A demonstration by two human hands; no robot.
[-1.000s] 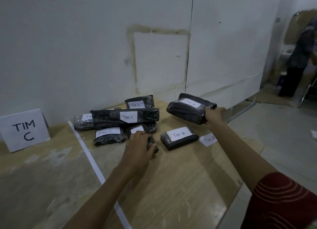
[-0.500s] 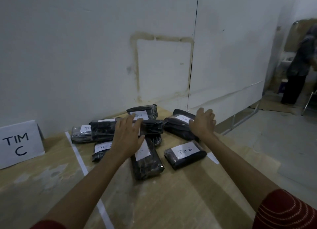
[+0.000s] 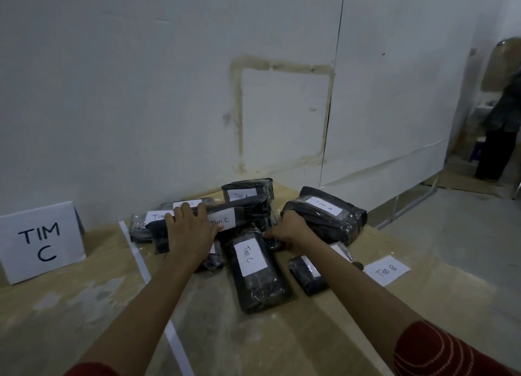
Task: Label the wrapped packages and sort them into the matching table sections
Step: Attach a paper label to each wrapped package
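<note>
Several black wrapped packages with white labels lie heaped on the wooden table point(image 3: 324, 339). My left hand point(image 3: 190, 233) lies on a long package labelled Tim C point(image 3: 242, 216), fingers curled over its top. My right hand point(image 3: 290, 231) reaches into the heap beside a big Tim A package point(image 3: 329, 215), fingers closed around a small package mostly hidden beneath it. A Tim C package point(image 3: 256, 274) lies in front between my arms. Another Tim A package point(image 3: 248, 191) sits at the back. My right forearm covers most of a small package point(image 3: 307, 274). A loose Tim B label point(image 3: 386, 270) lies at right.
A folded white TIM C sign point(image 3: 42, 240) stands at left by the wall. A white tape line point(image 3: 141, 265) divides the table. The table's right edge drops to the floor. A person point(image 3: 501, 127) stands far right in the background.
My left hand has settled on the long Tim C package. My right hand left the Tim A package, now lying on the table, and moved down-left into the heap.
</note>
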